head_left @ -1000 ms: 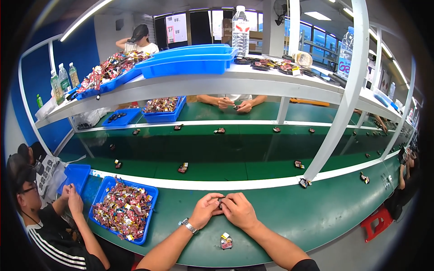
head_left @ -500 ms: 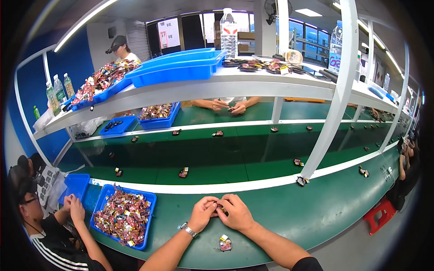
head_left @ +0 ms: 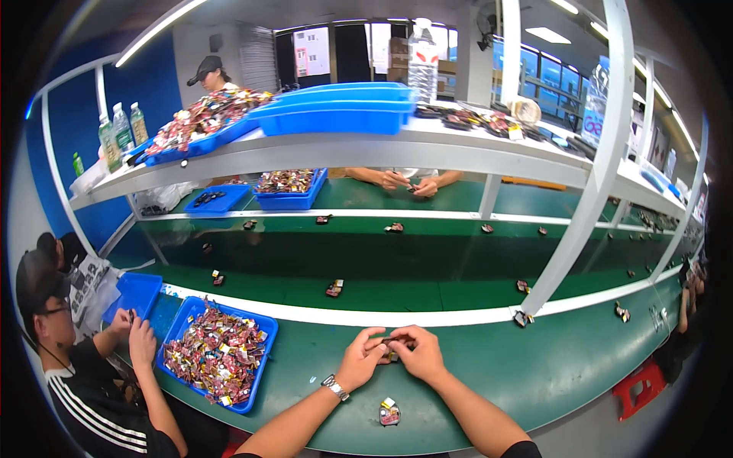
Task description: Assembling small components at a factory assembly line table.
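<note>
Left hand [head_left: 363,360] and right hand [head_left: 419,356] are pinching a small dark part [head_left: 390,341], grip nearly closed, at twelve o'clock from a loose circuit piece [head_left: 389,414]. Hands are hiding most of it; uneven pressure could be twisting it free, or a lowered hand nudging the piece.

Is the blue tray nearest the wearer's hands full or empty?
Full: small red, white and yellow parts are heaped across the blue tray, hiding its floor.
</note>
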A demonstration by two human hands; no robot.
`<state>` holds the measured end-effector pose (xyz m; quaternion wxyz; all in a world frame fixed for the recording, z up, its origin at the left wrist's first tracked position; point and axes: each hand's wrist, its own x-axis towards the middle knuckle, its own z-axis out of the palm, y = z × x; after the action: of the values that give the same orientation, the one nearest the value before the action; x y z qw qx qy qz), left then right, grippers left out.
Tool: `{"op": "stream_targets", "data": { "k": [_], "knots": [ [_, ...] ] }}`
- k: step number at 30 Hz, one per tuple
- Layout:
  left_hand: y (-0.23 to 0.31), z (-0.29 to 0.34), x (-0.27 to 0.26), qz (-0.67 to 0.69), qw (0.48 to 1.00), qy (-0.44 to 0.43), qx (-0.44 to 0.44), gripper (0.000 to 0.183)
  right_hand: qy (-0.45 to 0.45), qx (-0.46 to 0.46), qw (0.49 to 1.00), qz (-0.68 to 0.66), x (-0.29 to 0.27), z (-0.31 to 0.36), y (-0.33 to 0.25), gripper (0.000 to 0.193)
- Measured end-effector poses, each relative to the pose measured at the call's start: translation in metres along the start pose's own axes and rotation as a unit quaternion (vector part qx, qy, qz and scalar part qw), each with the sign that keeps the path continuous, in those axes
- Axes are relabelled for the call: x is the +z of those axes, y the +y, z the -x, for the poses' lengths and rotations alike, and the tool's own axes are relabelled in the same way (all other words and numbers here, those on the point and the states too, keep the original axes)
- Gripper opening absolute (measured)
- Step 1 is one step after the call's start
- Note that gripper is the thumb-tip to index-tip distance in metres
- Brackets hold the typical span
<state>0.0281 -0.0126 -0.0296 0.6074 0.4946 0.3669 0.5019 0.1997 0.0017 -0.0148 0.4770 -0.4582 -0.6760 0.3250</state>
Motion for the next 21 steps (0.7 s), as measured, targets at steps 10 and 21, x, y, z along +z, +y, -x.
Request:
{"op": "stream_targets", "data": {
  "k": [10, 21],
  "knots": [
    [0.008, -0.008, -0.039, -0.173, 0.946, 0.219, 0.163, 0.023, 0.17, 0.033, 0.922, 0.346, -0.007, -0.106, 0.06, 0.02],
    [0.004, -0.02, -0.046, -0.161, 0.947, 0.238, 0.144, 0.014, -0.254, -0.204, 0.904, 0.278, 0.085, -0.173, 0.021, 0.055]
  ]
}}
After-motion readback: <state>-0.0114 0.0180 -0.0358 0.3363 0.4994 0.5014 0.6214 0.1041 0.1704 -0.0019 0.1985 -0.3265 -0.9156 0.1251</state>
